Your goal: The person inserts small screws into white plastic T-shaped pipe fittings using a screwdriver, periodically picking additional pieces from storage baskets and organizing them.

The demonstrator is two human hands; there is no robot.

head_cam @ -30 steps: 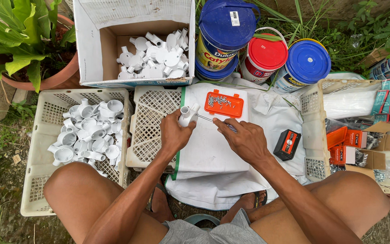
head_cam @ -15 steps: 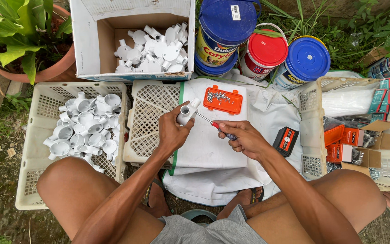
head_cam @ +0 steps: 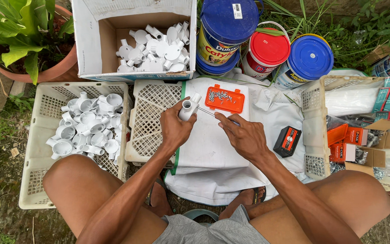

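A: head view; left hand (head_cam: 173, 129) clamped on a white conduit box (head_cam: 188, 107), open socket facing up; held above the white sack (head_cam: 213, 144) covering the upturned crate (head_cam: 147, 122).

B: right hand?

A: right hand (head_cam: 245, 135) closed on a screwdriver (head_cam: 213, 114); shaft points to 10 o'clock, tip touching the conduit box; handle mostly hidden under the fingers.

B: screws?

A: orange tray (head_cam: 224, 99) at 12 o'clock of the right hand, small screws lying in it; sits on the sack, just beside the conduit box.

B: stock?

A: left crate (head_cam: 41, 149) at 9 o'clock holds a heap of white fittings; cardboard box (head_cam: 100, 40) at 11 o'clock holds more; black-and-orange box (head_cam: 287, 141) at 3 o'clock of the right hand, near; right crate (head_cam: 317, 135) further at 3 o'clock with orange packets and bagged screws; three lidded paint buckets (head_cam: 267, 49) at 12 to 1 o'clock; potted plant (head_cam: 19, 36) far 10 o'clock.
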